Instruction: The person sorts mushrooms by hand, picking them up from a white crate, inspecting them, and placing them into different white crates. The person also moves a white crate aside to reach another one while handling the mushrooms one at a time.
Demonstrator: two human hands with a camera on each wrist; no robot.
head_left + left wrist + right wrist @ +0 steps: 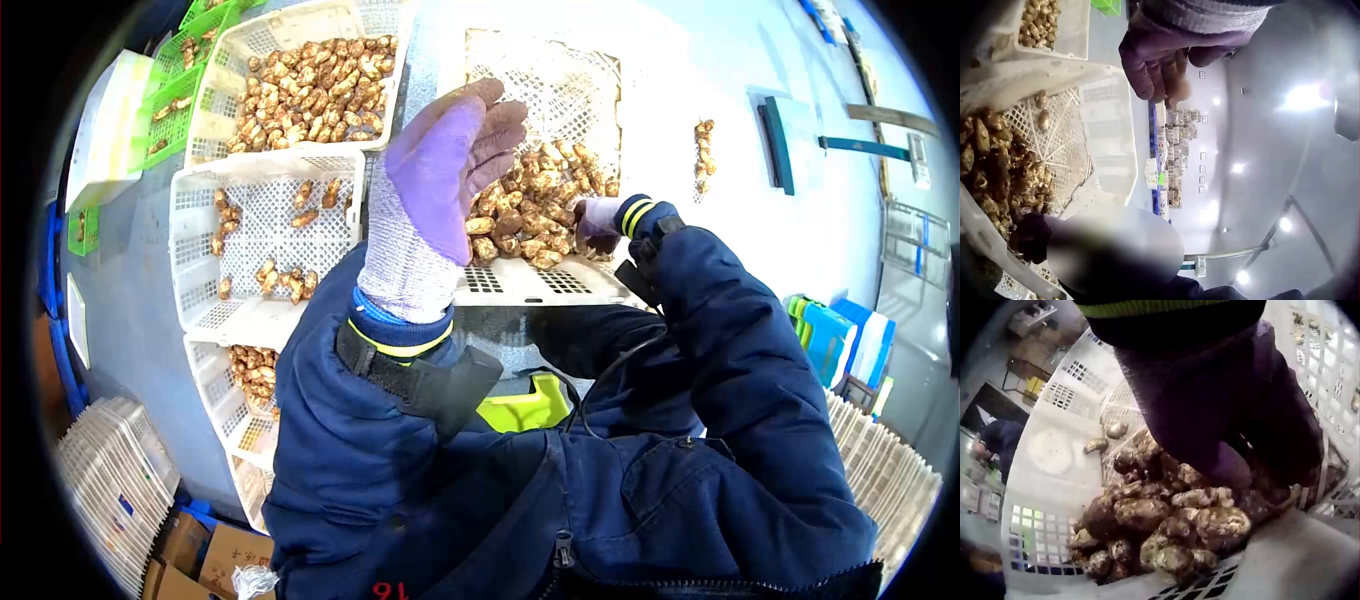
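Observation:
A white mesh crate stands in front of the person, with a pile of earthy, knobbly brown-and-cream lumps, like tubers or mushrooms, at its near end. The left hand, in a purple-palmed glove, is raised over the crate's left side, fingers long and loosely bent. A pale blur shows near its fingertips in the left wrist view. Inside the crate's right side, the gloved right hand reaches down into the pile, thumb apart from the fingers. Its fingertips are in shadow among the lumps; I cannot tell whether they grip one.
To the left stand a well-filled crate, a crate with a few lumps and another one nearer. Green baskets lie beyond. A short row of lumps lies at right. Stacked white crates stand at lower left.

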